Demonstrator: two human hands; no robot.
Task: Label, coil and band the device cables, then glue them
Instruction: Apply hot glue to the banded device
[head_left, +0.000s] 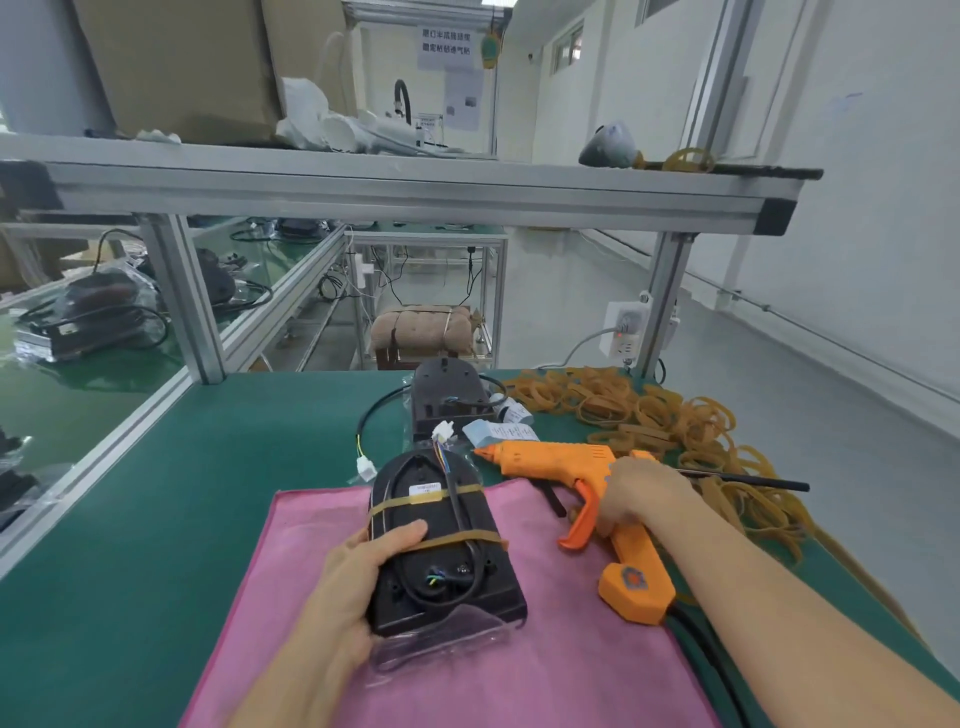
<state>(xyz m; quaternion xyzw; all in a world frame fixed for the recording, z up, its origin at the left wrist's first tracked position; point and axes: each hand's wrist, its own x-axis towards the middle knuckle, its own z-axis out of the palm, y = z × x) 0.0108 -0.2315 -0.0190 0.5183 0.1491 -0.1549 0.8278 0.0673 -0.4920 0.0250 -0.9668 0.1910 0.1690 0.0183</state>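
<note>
Pink cloth (545, 649) lies nearest on the green bench mat (156, 519), and on it rests a black device (441, 551) with clear plastic film under its near end. The left hand (353, 587) grips the device's left edge, thumb laid across the top and fingers curled under the side. The device's black cable (467, 540) is coiled on its upper face and held down by two tan rubber bands (457, 540) that cross the body; a small white label (425, 488) sits on the cable near the far band, and coloured wires end in a white connector (443, 432) just past the device's far tip. To the right, the right hand (639, 493) is wrapped round the handle of an orange glue gun (571, 467), which lies on its side partly on the cloth, nozzle pointing left toward the device. Beyond it lies a strip of white labels (498, 431). Farther back sits a second black device (449, 400) with its cable loose, and a heap of rubber bands (649, 410) spreads along the mat's right side.
</note>
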